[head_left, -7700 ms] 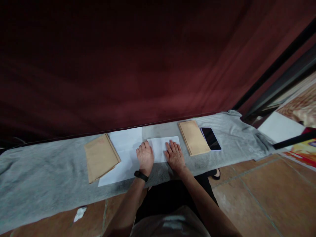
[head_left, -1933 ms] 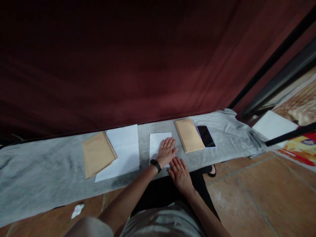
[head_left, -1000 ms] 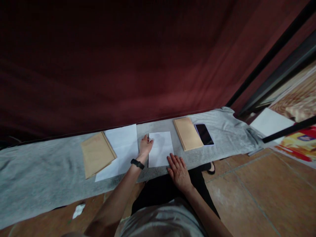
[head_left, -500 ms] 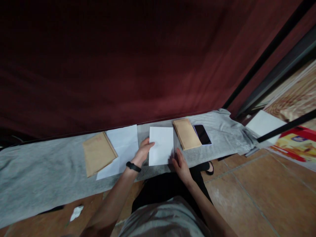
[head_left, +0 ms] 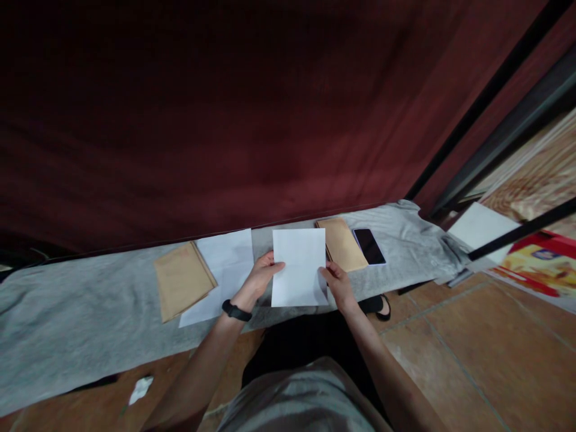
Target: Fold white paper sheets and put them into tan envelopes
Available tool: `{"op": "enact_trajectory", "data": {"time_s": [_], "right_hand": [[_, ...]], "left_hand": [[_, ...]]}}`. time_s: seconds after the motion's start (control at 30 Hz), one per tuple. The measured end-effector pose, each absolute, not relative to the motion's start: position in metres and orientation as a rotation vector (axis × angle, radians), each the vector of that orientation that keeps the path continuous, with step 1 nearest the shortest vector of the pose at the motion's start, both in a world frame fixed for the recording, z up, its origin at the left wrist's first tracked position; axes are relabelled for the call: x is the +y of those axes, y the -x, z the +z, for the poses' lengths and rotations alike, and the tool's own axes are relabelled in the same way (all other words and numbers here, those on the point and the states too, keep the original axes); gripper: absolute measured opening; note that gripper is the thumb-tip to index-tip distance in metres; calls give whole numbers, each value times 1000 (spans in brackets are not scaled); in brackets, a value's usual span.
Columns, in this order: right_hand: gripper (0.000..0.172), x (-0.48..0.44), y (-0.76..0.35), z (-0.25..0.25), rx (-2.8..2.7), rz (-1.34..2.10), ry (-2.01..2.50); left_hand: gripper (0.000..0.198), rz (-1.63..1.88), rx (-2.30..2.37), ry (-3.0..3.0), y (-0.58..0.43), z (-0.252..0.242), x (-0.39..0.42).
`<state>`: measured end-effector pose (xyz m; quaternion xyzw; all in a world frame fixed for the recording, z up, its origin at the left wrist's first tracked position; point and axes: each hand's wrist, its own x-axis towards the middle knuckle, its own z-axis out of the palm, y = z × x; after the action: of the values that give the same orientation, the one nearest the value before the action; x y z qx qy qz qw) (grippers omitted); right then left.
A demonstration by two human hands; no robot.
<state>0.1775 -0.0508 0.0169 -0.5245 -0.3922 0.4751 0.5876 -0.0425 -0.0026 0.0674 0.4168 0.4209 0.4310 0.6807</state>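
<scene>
A folded white paper point(head_left: 297, 266) is lifted off the grey cloth point(head_left: 90, 324), held by both hands. My left hand point(head_left: 261, 279), with a black band on its wrist, pinches the paper's left edge. My right hand point(head_left: 336, 285) grips its right edge near the lower corner. To the left lie white sheets point(head_left: 222, 270) partly under a tan envelope point(head_left: 182, 279). A stack of tan envelopes point(head_left: 344, 243) lies just right of the held paper, with a dark phone point(head_left: 369, 246) beside it.
A dark red curtain point(head_left: 225, 120) hangs right behind the cloth. Terracotta floor tiles point(head_left: 472, 336) spread to the right, with a crumpled white scrap point(head_left: 140, 389) at lower left. Black bars point(head_left: 517, 231), a white sheet point(head_left: 479, 225) and colourful packaging point(head_left: 540, 267) sit at far right.
Earlier both hands pressed and smoothed the paper flat on the cloth. Since then they have taken its left and right edges and raised it off the cloth.
</scene>
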Motion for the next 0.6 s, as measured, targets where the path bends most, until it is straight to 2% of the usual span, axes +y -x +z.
{"op": "enact_trajectory", "data": {"time_s": [0.17, 0.37, 0.6], "right_hand": [[41, -66, -185, 1, -1061, 960, 1291], [55, -94, -200, -19, -1692, 486, 1362], [74, -94, -198, -36, -2077, 406, 1274]], "left_hand": [[53, 910, 1030, -833, 49, 50, -4], [48, 837, 1143, -804, 51, 20, -11], [44, 966, 1275, -986, 45, -4, -13]]}}
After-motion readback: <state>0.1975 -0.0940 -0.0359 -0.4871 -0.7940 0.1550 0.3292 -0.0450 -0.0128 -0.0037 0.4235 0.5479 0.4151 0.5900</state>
